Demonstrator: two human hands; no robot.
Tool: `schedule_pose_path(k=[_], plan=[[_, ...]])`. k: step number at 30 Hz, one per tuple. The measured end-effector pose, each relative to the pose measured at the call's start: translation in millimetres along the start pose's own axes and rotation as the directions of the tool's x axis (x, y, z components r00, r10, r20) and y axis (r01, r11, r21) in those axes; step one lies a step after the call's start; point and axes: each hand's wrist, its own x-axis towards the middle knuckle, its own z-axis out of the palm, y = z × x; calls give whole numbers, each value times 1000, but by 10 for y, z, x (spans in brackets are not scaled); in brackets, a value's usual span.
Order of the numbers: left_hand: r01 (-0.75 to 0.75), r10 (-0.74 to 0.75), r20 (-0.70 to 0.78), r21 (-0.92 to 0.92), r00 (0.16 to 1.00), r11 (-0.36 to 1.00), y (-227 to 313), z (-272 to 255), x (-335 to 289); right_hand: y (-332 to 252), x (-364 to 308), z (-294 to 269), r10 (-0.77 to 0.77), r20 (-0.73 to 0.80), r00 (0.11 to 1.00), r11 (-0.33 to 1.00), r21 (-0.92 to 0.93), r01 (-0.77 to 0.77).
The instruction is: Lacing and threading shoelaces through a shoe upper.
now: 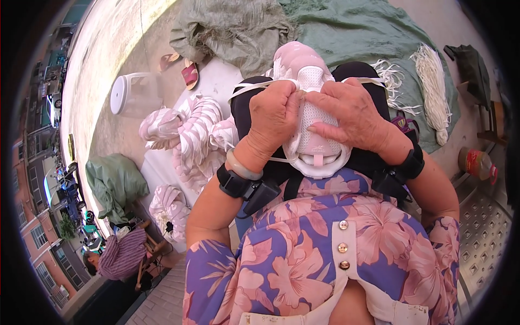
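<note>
A pink and white sneaker point(318, 122) rests on my lap between my knees. Its rounded toe points away from me, and its padded collar with a small pink pull tab is on my side. My left hand point(275, 111) is closed in a pinch at the left lace edge, and a white shoelace point(254, 85) trails out leftward from it. Across the tongue my right hand point(355, 112) reaches with its index finger, the thumb stretched out over the mesh. White lace runs out to the right past its curled fingers. The exact fingertip grip is partly hidden.
Stacked pink and white shoe pieces point(197, 135) lie to the left. On a green tarp point(352, 27) at the right is a bundle of white laces point(433, 92). Around are a pale plastic stool point(135, 95), a red sandal point(190, 75), a bottle point(478, 162) and a seated person point(123, 252).
</note>
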Motion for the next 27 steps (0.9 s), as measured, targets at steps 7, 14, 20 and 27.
schedule_pose_path(k=[7, 14, 20, 27], plan=[[-102, 98, 73, 61, 992, 993, -26, 39, 2, 7, -45, 2, 30, -21, 999, 998, 56, -29], [-57, 55, 26, 68, 998, 996, -43, 97, 29, 44, -84, 8, 69, -27, 997, 996, 63, -68], [-176, 155, 142, 150, 978, 973, 139, -121, 1, 59, -128, 38, 88, -44, 995, 992, 92, -84], [-139, 48, 402, 200, 915, 970, 189, -235, 68, 18, -123, 59, 95, -106, 990, 994, 62, -89]])
